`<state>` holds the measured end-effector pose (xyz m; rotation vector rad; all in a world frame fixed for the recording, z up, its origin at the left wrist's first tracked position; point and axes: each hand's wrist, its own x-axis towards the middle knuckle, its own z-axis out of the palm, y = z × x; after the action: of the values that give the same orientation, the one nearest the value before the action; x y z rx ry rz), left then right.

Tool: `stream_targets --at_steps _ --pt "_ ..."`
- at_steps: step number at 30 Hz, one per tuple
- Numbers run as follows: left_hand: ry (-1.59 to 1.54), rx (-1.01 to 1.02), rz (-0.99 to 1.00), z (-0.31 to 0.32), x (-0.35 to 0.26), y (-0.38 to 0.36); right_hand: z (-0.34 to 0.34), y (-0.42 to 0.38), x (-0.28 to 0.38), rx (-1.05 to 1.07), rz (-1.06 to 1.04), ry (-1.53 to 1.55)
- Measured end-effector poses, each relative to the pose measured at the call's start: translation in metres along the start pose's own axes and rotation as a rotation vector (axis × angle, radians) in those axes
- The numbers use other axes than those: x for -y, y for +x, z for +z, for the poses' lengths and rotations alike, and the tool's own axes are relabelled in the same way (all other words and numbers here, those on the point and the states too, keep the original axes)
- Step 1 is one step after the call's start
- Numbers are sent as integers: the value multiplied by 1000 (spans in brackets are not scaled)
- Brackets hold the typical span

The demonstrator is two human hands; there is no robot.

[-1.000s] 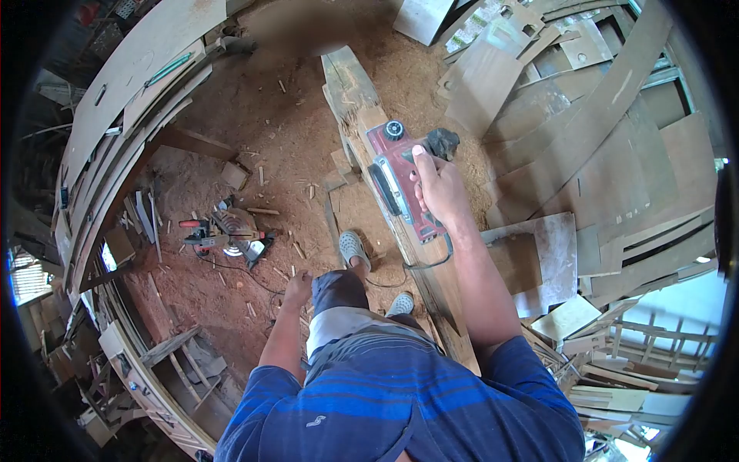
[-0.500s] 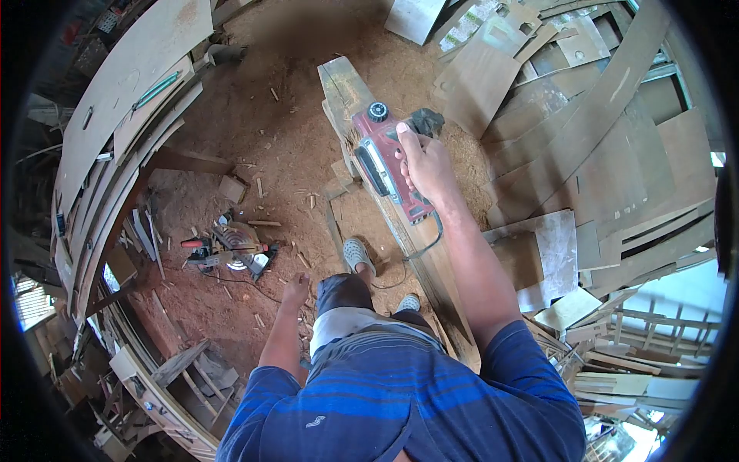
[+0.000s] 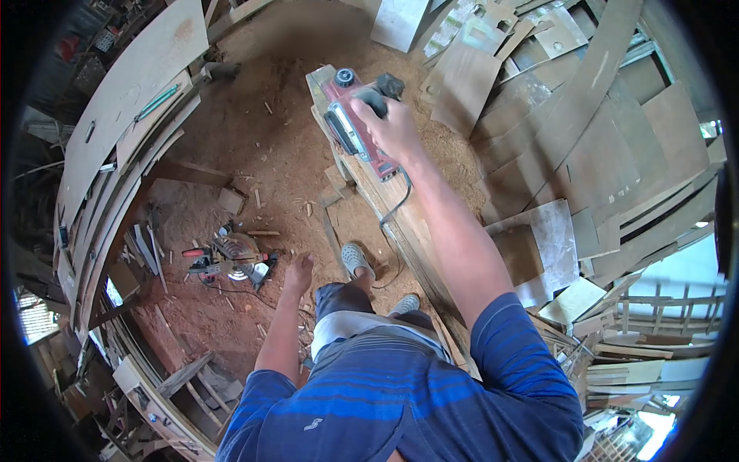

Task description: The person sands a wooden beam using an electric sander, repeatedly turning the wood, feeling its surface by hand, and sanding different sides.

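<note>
My right hand is wrapped around the handle of a red electric hand planer. The planer rests on the upper face of a long wooden beam, close to its far end. A dark outlet piece sticks out beside the front knob, and a cord trails back from the tool's rear. My left hand hangs to the left of the beam, fingers loosely bent and apart, with nothing in them. The planer's sole is hidden against the wood.
A miter saw stands on the dusty floor at left, among wood offcuts. Stacked boards line the left side. Plywood sheets lean in a pile at right. Sawdust heaps beside the beam; my clogs are near it.
My right hand and the planer have moved forward along the beam, toward its far end. My left hand has risen slightly, its fingers a little more spread.
</note>
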<state>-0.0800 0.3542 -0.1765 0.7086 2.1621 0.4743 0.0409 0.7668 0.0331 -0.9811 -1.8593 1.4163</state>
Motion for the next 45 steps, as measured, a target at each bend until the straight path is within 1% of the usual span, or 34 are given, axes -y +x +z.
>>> stream_targets --at_steps 1,4,5,6,7,9,11,12,15,16,19,20,23,28,31,34,37,40,45 --pt "-7 -17 14 -3 -23 -6 -8 -22 3 -24 -104 34" --pt "-280 -113 250 -8 -77 -29 -55 -134 8 -117 1 250" --pt "-342 -117 276 -5 -98 -38 -74 -177 10 -135 17 348" --pt "-398 -118 303 -1 -119 -48 -98 -220 22 -165 43 322" --pt "-451 -109 330 6 -137 -60 -122 -265 36 -162 123 261" --pt "-196 -177 498 25 -173 -84 -165 -346 55 -165 240 110" --pt "-48 -218 792 52 -207 -105 -201 -419 62 -156 343 -40" --pt "88 -205 818 70 -222 -115 -216 -454 62 -151 408 -97" --pt "460 -202 848 128 -253 -126 -247 -543 50 -190 480 -206" --pt "576 -212 851 145 -263 -127 -258 -559 64 -120 602 -243" --pt "766 -143 693 165 -282 -129 -274 -617 43 -115 595 -254" --pt "722 -222 737 171 -276 -126 -277 -630 35 -100 604 -280" --pt "744 -166 690 164 -280 -134 -283 -648 23 -45 594 -338" --pt "711 -166 693 163 -281 -137 -272 -621 25 49 476 -404" --pt "700 -149 675 160 -284 -136 -270 -602 15 81 535 -363" --pt "682 -150 671 160 -283 -137 -263 -578 21 67 533 -333" --pt "672 -140 665 158 -285 -137 -258 -555 28 108 539 -343" --pt "665 -138 659 156 -285 -136 -251 -541 27 114 498 -348" --pt "688 -141 653 153 -286 -137 -245 -522 25 111 487 -357"
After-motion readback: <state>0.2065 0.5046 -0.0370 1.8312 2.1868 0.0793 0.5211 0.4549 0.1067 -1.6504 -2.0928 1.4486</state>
